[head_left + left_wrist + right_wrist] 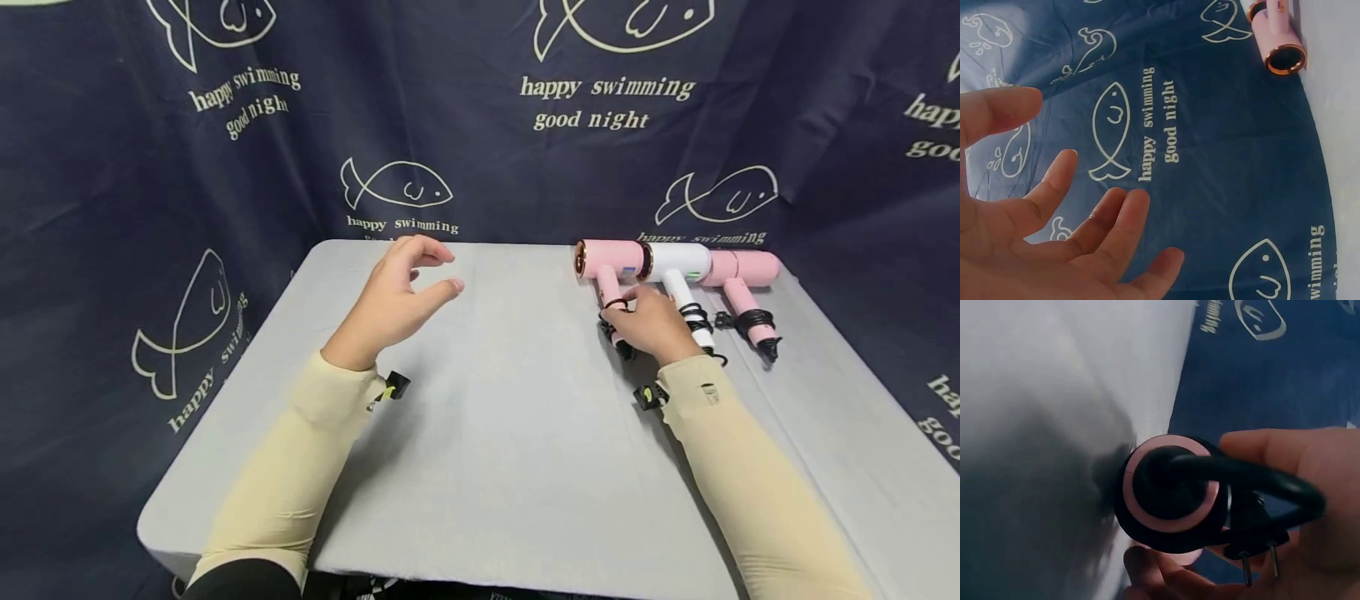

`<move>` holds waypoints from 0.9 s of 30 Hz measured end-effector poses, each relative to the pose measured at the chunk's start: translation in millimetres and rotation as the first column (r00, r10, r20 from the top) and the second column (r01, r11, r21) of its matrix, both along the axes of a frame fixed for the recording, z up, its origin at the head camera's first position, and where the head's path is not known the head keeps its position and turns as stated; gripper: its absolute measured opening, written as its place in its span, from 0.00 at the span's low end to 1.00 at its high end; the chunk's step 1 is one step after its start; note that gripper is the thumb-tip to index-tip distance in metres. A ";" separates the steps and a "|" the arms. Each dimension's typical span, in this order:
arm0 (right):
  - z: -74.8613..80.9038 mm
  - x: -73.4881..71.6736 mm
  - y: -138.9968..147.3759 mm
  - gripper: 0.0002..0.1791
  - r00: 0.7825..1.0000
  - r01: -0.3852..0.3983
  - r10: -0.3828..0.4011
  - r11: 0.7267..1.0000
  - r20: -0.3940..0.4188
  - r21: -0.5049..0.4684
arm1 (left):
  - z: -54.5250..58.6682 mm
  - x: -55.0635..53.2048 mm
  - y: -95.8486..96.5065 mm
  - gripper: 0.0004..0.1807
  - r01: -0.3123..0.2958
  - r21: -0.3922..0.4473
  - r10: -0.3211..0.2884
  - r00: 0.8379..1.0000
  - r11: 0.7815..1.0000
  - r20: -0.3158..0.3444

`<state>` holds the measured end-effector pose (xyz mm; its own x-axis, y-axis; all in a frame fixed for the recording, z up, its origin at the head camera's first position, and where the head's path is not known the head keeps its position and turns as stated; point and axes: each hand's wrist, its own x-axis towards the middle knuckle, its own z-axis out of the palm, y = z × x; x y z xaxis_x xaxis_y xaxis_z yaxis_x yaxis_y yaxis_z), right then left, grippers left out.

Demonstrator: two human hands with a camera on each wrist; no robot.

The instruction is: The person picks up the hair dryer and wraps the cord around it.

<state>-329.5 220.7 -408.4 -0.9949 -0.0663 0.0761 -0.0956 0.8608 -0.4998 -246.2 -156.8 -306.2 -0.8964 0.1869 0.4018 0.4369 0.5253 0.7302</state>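
Note:
Three hair dryers lie in a row at the back right of the table in the head view. My right hand grips the handle of the leftmost pink hair dryer, thumb on one side and fingers on the other. In the right wrist view, the handle's pink end faces the camera, with a black cord wound round it and a two-pin plug beside it. My left hand is raised over the table's left side, fingers spread and holding nothing. The left wrist view also catches the pink dryer, top right.
Right beside the gripped dryer lies a white hair dryer, then another pink hair dryer, each with a black cord wrapped round its handle. The grey table backs onto a dark blue curtain printed with fish and words.

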 end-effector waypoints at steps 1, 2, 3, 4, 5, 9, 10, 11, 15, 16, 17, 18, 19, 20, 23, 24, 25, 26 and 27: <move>0.2 2.8 -1.5 0.30 0.999 -0.017 0.018 0.999 -0.039 0.037 | -0.7 -1.0 1.3 0.18 0.004 -0.007 -0.004 1.000 1.000 0.004; 0.1 5.7 -4.1 0.29 0.996 -0.036 0.042 0.997 -0.078 0.072 | -1.0 -1.5 2.3 0.18 0.005 -0.012 -0.005 1.000 1.000 0.007; 0.0 9.1 -8.2 0.28 0.991 -0.050 0.062 0.993 -0.115 0.108 | -0.9 -1.4 3.1 0.18 0.006 -0.014 -0.006 1.000 1.000 0.009; 0.0 12.8 -12.7 0.27 0.986 -0.066 0.087 0.987 -0.141 0.144 | -0.9 -1.2 3.8 0.18 0.007 -0.015 -0.006 1.000 1.000 0.007; 0.0 16.7 -17.3 0.27 0.982 -0.084 0.112 0.980 -0.153 0.182 | -0.9 -1.0 4.6 0.17 0.009 -0.013 -0.009 1.000 1.000 0.005; -0.2 34.1 -32.6 0.27 0.972 -0.143 0.193 0.937 -0.132 0.320 | -2.4 -1.2 10.1 0.16 0.038 -0.027 -0.039 0.999 0.999 -0.013; -0.2 38.0 -35.0 0.28 0.971 -0.148 0.204 0.923 -0.126 0.356 | -3.2 -1.5 11.7 0.16 0.051 -0.031 -0.052 0.999 0.998 -0.017; 0.2 41.3 -36.7 0.29 0.971 -0.150 0.208 0.911 -0.114 0.385 | -4.5 -1.9 13.1 0.16 0.062 -0.040 -0.063 0.998 0.997 -0.021; 9.9 51.6 -38.3 0.32 0.970 -0.204 0.241 0.871 -0.025 0.446 | -10.2 -3.4 17.0 0.15 0.083 -0.093 -0.086 0.996 0.992 -0.026; 14.5 52.4 -37.0 0.31 0.964 -0.238 0.267 0.860 0.000 0.452 | -12.2 -5.0 18.0 0.15 0.084 -0.124 -0.088 0.996 0.989 -0.023; 20.2 52.9 -35.2 0.30 0.955 -0.276 0.297 0.846 0.028 0.456 | -14.3 -6.9 19.3 0.15 0.088 -0.166 -0.092 0.996 0.982 -0.014; 27.1 53.5 -33.4 0.29 0.943 -0.316 0.328 0.832 0.056 0.456 | -16.3 -9.0 21.1 0.15 0.098 -0.222 -0.100 0.995 0.970 0.003; 34.6 53.4 -31.4 0.27 0.928 -0.359 0.364 0.816 0.079 0.453 | -18.3 -11.5 23.2 0.16 0.111 -0.293 -0.108 0.994 0.950 0.025; 42.4 53.1 -29.3 0.24 0.911 -0.398 0.402 0.800 0.092 0.449 | -20.4 -14.4 25.5 0.17 0.124 -0.377 -0.113 0.992 0.918 0.051; 64.5 51.4 -24.2 0.16 0.873 -0.457 0.484 0.774 0.056 0.439 | -21.3 -22.9 33.1 0.30 0.155 -0.612 -0.115 0.988 0.776 0.105; 71.5 51.5 -23.1 0.17 0.872 -0.446 0.489 0.781 0.017 0.436 | -19.7 -25.7 35.2 0.35 0.146 -0.674 -0.106 0.989 0.724 0.101; 77.8 51.2 -22.2 0.20 0.872 -0.424 0.489 0.790 -0.036 0.443 | -16.8 -28.7 36.9 0.41 0.125 -0.719 -0.089 0.992 0.684 0.087; 83.7 51.1 -21.7 0.25 0.874 -0.392 0.478 0.803 -0.092 0.449 | -12.9 -31.5 38.4 0.45 0.098 -0.752 -0.069 0.995 0.652 0.069; 89.4 51.1 -21.4 0.32 0.880 -0.347 0.452 0.823 -0.148 0.450 | -8.2 -34.8 39.4 0.49 0.058 -0.772 -0.043 0.998 0.633 0.040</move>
